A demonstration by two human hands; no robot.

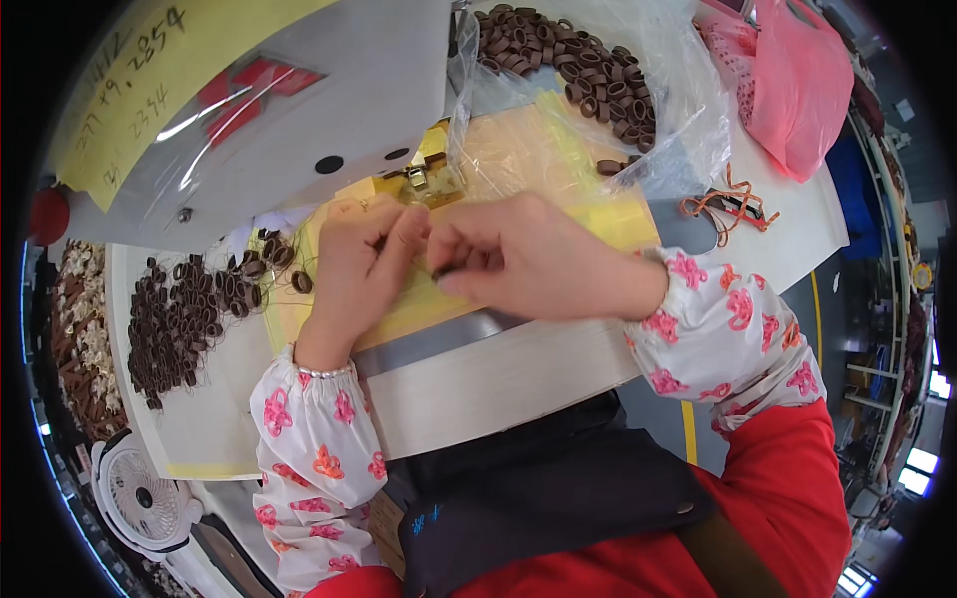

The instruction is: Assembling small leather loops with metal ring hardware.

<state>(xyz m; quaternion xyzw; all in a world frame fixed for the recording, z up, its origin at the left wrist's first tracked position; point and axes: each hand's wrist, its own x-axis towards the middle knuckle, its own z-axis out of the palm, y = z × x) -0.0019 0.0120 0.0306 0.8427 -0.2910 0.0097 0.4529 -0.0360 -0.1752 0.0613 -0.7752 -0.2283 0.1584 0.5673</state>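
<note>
My left hand (364, 269) is closed just in front of the sewing machine's presser foot (419, 179), thumb against fingers. Whatever it grips is hidden. Beside it, my right hand (533, 254) is curled with its fingertips pinched on a small dark piece (446, 271), too little of which shows to name. The two hands nearly touch. To the left lies a heap of small brown loops (184, 324) with loose threads among them, and one single loop (301, 282) sits close to my left wrist. More brown loops (598, 75) are piled in a clear plastic bag at the far side.
The grey sewing machine head (299, 110) overhangs the far left of the table (498, 384). A pink plastic bag (797, 90) rests at the far right, near an orange cord (733, 204). A white fan (145, 493) stands at the lower left.
</note>
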